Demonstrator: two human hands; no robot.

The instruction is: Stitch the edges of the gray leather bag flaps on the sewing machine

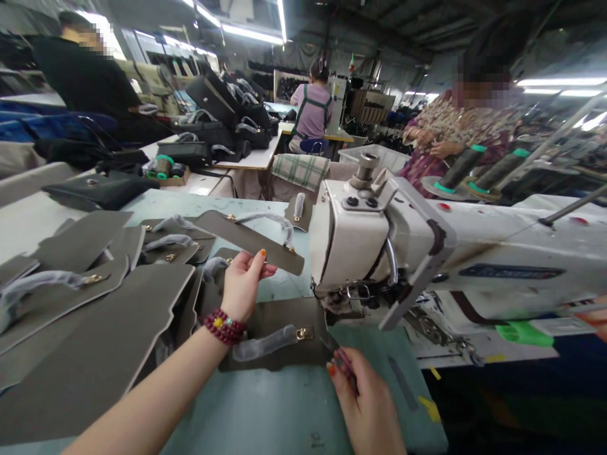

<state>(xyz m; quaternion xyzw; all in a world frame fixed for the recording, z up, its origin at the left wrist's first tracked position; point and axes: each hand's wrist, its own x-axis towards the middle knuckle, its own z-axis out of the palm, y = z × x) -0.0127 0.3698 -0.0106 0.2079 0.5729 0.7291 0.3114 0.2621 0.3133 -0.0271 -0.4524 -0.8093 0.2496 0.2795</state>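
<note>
My left hand (243, 281), with a dark red bead bracelet on the wrist, pinches the lower edge of a grey-brown bag panel (256, 243). That panel is tilted and carries a plastic-wrapped handle with gold fittings. In my right hand (363, 395) is a pair of thread snips (344, 363), its blades pointing at the edge of another bag panel (279, 309). This second panel lies flat below my left hand, with a wrapped handle (265, 343) fixed by a gold fitting. Whether the blades touch it I cannot tell.
A white sewing machine (360, 234) stands on the right, its head beside the panels. Several grey-brown pieces (109, 335) overlap on the left. Black bags (222, 120) are piled on a table behind. Other people are at work around, and someone's fingers (597, 316) show at the right edge.
</note>
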